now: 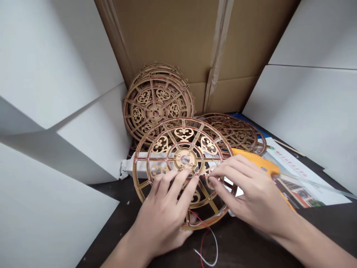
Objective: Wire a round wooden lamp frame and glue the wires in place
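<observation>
A round gold openwork frame [184,134], with spokes and scroll ornaments, leans tilted in front of me against a white block. My left hand [167,204] grips its lower left part, fingers over the front near the hub and the thumb partly hidden behind. Between thumb and forefinger, my right hand [245,190] pinches a thin red wire [204,175] just right of the left fingertips. Red and white wires run along the frame's rings. From its lower edge, a loose white wire [216,249] and a red one hang in a loop.
Several similar frames [156,82] are stacked behind on the left, and more [240,130] lie at the right. A yellow hot glue gun [256,162] rests on a printed sheet [320,186]. White boxes [92,130] and a cardboard wall [173,37] enclose the dark table [108,223].
</observation>
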Tool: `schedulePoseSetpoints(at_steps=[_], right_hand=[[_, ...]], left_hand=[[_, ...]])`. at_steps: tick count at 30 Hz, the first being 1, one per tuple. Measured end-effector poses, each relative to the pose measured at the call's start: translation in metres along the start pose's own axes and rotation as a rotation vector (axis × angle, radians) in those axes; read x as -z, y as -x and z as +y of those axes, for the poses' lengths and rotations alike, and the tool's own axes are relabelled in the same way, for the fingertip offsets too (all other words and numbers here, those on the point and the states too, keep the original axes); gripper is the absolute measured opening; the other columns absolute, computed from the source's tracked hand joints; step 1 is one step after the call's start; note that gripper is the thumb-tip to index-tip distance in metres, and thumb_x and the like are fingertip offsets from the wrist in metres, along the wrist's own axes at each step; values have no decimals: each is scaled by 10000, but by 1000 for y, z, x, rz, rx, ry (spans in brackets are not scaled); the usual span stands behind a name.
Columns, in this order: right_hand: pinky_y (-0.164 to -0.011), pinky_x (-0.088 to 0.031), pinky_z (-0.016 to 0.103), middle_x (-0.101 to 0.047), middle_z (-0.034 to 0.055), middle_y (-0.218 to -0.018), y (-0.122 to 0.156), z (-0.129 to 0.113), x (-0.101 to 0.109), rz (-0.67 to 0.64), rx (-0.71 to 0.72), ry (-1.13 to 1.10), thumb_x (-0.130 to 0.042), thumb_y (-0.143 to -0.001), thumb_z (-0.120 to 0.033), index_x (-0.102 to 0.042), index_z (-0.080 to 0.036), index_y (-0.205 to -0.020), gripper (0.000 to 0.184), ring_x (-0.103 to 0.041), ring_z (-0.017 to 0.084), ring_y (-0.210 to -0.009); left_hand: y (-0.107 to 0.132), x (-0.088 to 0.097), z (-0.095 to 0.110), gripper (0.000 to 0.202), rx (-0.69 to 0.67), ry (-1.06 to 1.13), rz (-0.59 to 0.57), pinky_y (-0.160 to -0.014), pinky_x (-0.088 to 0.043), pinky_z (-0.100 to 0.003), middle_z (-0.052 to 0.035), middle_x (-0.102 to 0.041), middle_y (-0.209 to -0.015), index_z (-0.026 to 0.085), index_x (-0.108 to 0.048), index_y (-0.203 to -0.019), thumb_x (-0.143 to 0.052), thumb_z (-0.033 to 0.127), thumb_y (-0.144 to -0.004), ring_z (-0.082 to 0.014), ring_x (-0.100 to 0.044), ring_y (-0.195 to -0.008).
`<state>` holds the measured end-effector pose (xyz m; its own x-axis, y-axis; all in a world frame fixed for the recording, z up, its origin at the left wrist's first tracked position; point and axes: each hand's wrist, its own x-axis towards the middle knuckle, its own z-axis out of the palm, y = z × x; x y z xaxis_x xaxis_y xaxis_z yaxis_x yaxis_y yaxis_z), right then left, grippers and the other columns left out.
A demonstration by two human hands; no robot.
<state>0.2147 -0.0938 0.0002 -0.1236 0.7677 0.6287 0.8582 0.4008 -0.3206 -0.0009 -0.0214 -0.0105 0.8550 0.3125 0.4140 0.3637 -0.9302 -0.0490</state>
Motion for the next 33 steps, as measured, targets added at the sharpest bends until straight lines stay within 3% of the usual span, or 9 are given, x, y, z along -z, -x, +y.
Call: schedulePoseSetpoints(at_steps=[6,10,13,17,21,33], right_hand=[[-803,-459,329,-655,69,-934,-26,4,16,-15,89,112,-550,-964,-113,-634,-133,-975,87,-560,186,-887],[-752,-472,322,-658,46,-951,-42,10,26,-223,134,158,-495,-983,-123,-622,-165,-1077,164,-602,181,-872],[-683,-466,310,-652,13,-940,-46,9,34,-365,94,140,-487,-996,-186,-618,-221,-1039,142,-619,162,-798],[-642,-453,305,-635,16,-925,-46,-1,46,-419,71,166,-495,-1001,-256,-610,-231,-971,122,-602,155,-745],[-543,-416,269,-618,-12,-737,-47,-16,59,-471,69,156,-535,-974,-252,-599,-227,-833,157,-577,130,-623],[-444,-410,200,-648,-54,-630,-54,-34,74,-637,-159,64,-538,-987,-310,-641,-255,-772,245,-559,91,-494]], left_hand=[[0,5,-1,729,-56,-42,49,-1058,-291,-463,-160,-540,-1421,75,-526,-1400,-739,397,-782,-333,-433,-1214],[0,8,-4,646,-93,-68,87,-1053,-297,-455,-145,-555,-1418,82,-545,-1384,-688,407,-844,-313,-448,-1209],[1,10,-5,598,-125,-108,119,-1055,-308,-453,-131,-559,-1420,86,-551,-1382,-643,398,-881,-295,-464,-1203],[2,12,-2,463,-143,-143,181,-1034,-337,-442,-109,-579,-1403,108,-567,-1371,-549,299,-950,-264,-494,-1186],[3,15,2,378,-150,-156,268,-1032,-351,-421,-93,-591,-1403,134,-607,-1336,-498,241,-990,-242,-510,-1186],[3,19,7,390,-166,-135,329,-1102,-302,-427,-93,-604,-1386,121,-603,-1350,-415,174,-1012,-229,-501,-1196]])
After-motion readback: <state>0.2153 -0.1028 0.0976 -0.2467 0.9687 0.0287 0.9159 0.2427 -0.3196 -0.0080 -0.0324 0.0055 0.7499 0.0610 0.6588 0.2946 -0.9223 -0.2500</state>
